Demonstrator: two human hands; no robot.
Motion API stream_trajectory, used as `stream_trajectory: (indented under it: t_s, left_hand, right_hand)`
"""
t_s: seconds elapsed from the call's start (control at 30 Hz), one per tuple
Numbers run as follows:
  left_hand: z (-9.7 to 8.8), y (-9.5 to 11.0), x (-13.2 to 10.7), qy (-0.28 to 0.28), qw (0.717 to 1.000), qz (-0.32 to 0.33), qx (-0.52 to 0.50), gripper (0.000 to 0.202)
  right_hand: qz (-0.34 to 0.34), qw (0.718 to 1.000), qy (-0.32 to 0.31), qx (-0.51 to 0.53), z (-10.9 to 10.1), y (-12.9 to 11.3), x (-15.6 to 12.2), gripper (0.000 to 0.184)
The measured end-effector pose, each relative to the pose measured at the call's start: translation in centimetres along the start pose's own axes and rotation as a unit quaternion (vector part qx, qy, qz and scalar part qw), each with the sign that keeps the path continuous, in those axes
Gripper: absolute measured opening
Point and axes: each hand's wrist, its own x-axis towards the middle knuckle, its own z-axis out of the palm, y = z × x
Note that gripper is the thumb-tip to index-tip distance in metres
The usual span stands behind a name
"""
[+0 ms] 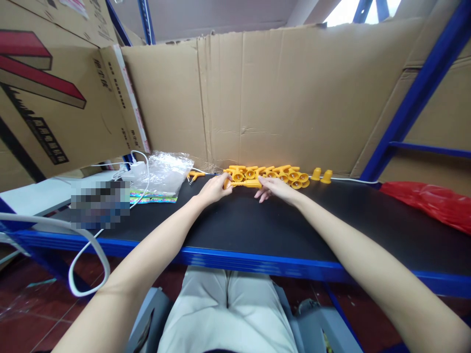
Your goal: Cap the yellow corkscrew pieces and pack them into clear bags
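Observation:
A long yellow plastic piece [246, 184] lies on the black tabletop [257, 225] in front of a pile of several yellow plastic parts [272, 174]. My left hand [214, 189] grips the piece's left end with curled fingers. My right hand [274, 188] closes on its right end, some fingers resting on the tabletop. Two small yellow cone-shaped parts [321, 175] stand to the right of the pile. A yellow part with metal prongs [195, 175] lies to the left of it.
A crumpled clear plastic bag [164, 171] lies at the left over a colourful printed sheet [152, 197]. White cables [88, 245] hang off the left edge. A red plastic bag [434, 202] sits at the right. Cardboard walls [257, 98] back the bench, with blue shelf posts [415, 93].

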Motion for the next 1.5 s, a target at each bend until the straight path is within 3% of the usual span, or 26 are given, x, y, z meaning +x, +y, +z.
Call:
stream_trajectory:
  t_s: [0.17, 0.27, 0.4, 0.67, 0.83, 1.0, 1.2, 1.37, 1.5]
  left_hand:
    - [0.15, -0.23, 0.10, 0.006, 1.000, 0.004, -0.002, 0.026]
    - [0.10, -0.30, 0.13, 0.007, 1.000, 0.004, -0.015, 0.028]
    - [-0.03, -0.16, 0.09, 0.009, 1.000, 0.011, -0.019, 0.028]
    - [-0.04, 0.08, -0.05, 0.013, 1.000, 0.009, -0.010, 0.030]
    - [-0.07, 0.08, -0.06, 0.009, 1.000, 0.006, -0.003, 0.030]
    - [-0.21, 0.11, -0.12, 0.013, 1.000, -0.001, -0.004, 0.031]
    - [-0.20, 0.14, -0.06, 0.013, 1.000, 0.002, -0.012, 0.030]
    - [-0.20, 0.22, -0.08, 0.016, 1.000, 0.001, -0.014, 0.030]
    - [-0.23, 0.25, -0.14, 0.013, 1.000, 0.000, -0.007, 0.032]
  right_hand:
    - [0.025, 1.000, -0.008, 0.012, -0.21, 0.22, 0.09, 0.045]
    - [0.004, 1.000, -0.019, 0.006, -0.48, 0.38, -0.06, 0.044]
    - [-0.044, 0.999, -0.014, 0.006, -0.71, 0.60, -0.13, 0.059]
    - [-0.054, 0.998, -0.005, -0.014, -0.48, 0.47, 0.05, 0.033]
    - [-0.037, 0.999, -0.016, -0.021, -0.38, 0.46, 0.02, 0.036]
    - [-0.057, 0.998, -0.038, 0.013, -0.54, 0.54, -0.15, 0.052]
    - [-0.052, 0.998, -0.028, -0.003, -0.38, 0.36, -0.14, 0.036]
    - [-0.028, 0.999, -0.013, -0.025, -0.50, 0.41, -0.01, 0.042]
    - [-0.064, 0.998, 0.009, -0.019, -0.68, 0.50, -0.06, 0.054]
